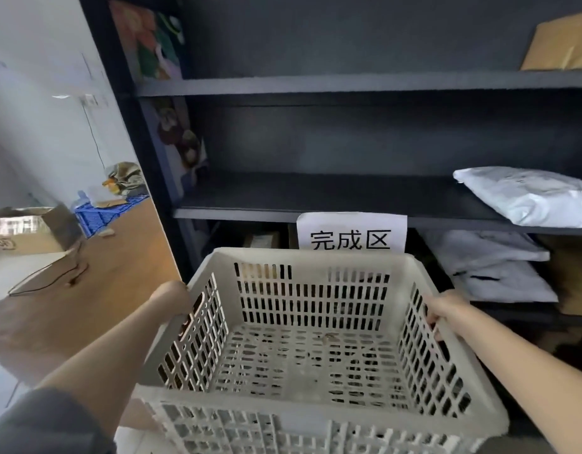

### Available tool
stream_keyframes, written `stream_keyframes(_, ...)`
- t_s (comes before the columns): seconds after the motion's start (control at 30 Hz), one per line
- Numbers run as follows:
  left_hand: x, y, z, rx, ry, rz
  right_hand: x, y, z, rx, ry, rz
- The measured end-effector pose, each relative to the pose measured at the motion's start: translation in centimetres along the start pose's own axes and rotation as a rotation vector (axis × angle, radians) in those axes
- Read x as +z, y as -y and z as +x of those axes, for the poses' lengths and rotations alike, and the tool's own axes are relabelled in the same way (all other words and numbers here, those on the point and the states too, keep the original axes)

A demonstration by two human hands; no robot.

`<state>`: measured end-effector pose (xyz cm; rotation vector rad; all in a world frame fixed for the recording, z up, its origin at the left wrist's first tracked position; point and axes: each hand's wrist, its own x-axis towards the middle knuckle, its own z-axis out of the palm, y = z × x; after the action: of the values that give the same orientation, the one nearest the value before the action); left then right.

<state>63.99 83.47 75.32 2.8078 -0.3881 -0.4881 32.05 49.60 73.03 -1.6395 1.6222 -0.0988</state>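
Note:
I hold an empty white slatted plastic basket [315, 257] in front of me, level, facing a dark shelving unit [315, 85]. My left hand [171, 298] grips the basket's left side, its fingers reaching through the handle slot. On the opposite wall, my right hand [445, 308] holds the rim with fingers curled over it. Nothing lies inside the basket.
A paper sign [351, 232] with Chinese characters hangs on a shelf edge just behind the basket. White mailer bags [528, 198] lie on the right shelves, a brown parcel [564, 44] sits top right. To the left stands a wooden table [96, 283] with a cardboard box [27, 229] and a blue crate [99, 214].

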Motion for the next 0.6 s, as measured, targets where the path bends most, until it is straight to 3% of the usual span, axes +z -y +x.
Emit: stream_keyframes(0.6, 1.4, -0.4, 1.4, 0.06, 0.013, -0.07, 0.4, -0.1, -0.5, 0.023, -0.057, 0.087)
